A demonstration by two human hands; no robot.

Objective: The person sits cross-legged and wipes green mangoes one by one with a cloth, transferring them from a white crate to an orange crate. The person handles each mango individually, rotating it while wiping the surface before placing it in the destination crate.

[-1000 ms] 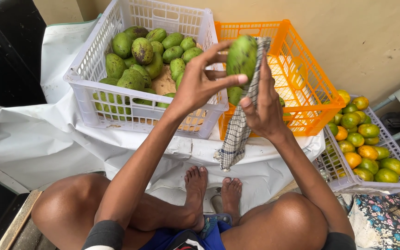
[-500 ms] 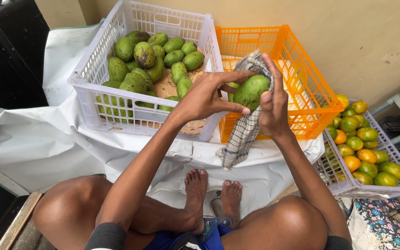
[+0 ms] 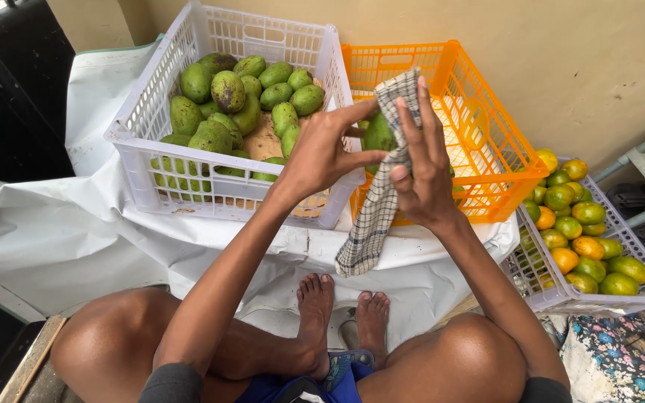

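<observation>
At centre frame, the left hand (image 3: 322,153) grips a smooth green mango (image 3: 377,134) with curled fingers, while the right hand (image 3: 421,168) presses a checked grey-and-white cloth (image 3: 371,216) against it, fingers extended. Behind stand a white plastic crate (image 3: 188,183) of green mangoes, upper left, and an orange plastic crate (image 3: 487,142), upper centre.

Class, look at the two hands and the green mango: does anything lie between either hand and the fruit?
Yes. The checked cloth lies between the right hand and the green mango, covering its right side. The left hand grips the mango bare, nothing between.
</observation>
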